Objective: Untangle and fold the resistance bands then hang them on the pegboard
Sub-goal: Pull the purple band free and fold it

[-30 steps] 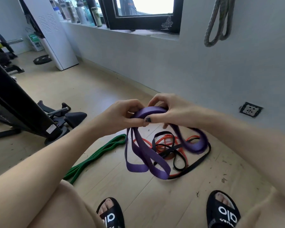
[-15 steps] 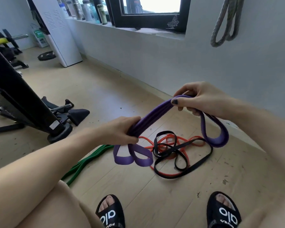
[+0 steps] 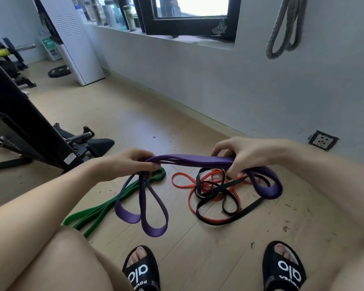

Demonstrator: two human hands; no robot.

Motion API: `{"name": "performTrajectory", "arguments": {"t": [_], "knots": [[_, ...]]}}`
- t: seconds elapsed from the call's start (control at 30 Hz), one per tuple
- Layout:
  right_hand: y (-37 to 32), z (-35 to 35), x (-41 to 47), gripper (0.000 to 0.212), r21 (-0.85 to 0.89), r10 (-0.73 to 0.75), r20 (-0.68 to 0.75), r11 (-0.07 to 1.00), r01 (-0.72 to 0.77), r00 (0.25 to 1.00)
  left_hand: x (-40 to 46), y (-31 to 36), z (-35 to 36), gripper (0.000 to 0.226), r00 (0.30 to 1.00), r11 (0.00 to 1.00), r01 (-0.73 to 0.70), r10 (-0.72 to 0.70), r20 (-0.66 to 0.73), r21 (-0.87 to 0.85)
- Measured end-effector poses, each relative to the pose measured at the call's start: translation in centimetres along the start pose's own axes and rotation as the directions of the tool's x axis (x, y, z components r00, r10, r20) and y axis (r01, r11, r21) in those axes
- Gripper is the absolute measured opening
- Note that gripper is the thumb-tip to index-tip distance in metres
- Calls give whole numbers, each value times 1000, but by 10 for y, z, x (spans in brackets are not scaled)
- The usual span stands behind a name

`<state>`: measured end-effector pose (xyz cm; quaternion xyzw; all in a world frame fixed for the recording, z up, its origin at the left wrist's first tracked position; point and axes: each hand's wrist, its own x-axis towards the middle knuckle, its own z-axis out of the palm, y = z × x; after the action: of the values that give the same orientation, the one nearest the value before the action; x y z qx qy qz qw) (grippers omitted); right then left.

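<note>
Both of your hands are gripping the purple band [image 3: 189, 160], holding it above the wooden floor [image 3: 198, 248]. Your left hand [image 3: 130, 162] is curling its fingers around the folded layers at 9 o'clock, with two loops hanging below it. Your right hand [image 3: 242, 154] is pinching the same bundle at 3 o'clock, where another loop is drooping. Beneath, the orange band [image 3: 183, 184] and black band [image 3: 229, 217] are lying tangled together on the floor, while the green band [image 3: 105, 208] is stretching away toward 8 o'clock. A grey band [image 3: 282, 36] is hanging on the wall at 1 o'clock.
</note>
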<state>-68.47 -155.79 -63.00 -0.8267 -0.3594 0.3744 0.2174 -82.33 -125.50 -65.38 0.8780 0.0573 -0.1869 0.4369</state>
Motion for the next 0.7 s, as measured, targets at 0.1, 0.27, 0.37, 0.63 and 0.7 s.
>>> {"name": "performTrajectory", "arguments": {"t": [0.1,0.27,0.37,0.63,0.7], "knots": [[-1,7,7,42,-12,19,38,1000,-18,999,2,-13,-5,16,998,998,40,-38,-54,55],[8,1,10,23,28,24,-65,999,-22,998,-4,-33,-17,30,984,989,35,-9,-177,144],[13,1,12,20,-30,33,-107,999,-37,994,-6,-43,-21,36,976,964,50,8,-217,262],[22,6,26,11,-89,29,-218,995,-50,976,-13,-54,-29,27,948,877,90,71,-311,472],[24,6,28,10,-136,10,-213,990,-40,977,-15,-58,-29,29,950,851,88,84,-300,518]]}}
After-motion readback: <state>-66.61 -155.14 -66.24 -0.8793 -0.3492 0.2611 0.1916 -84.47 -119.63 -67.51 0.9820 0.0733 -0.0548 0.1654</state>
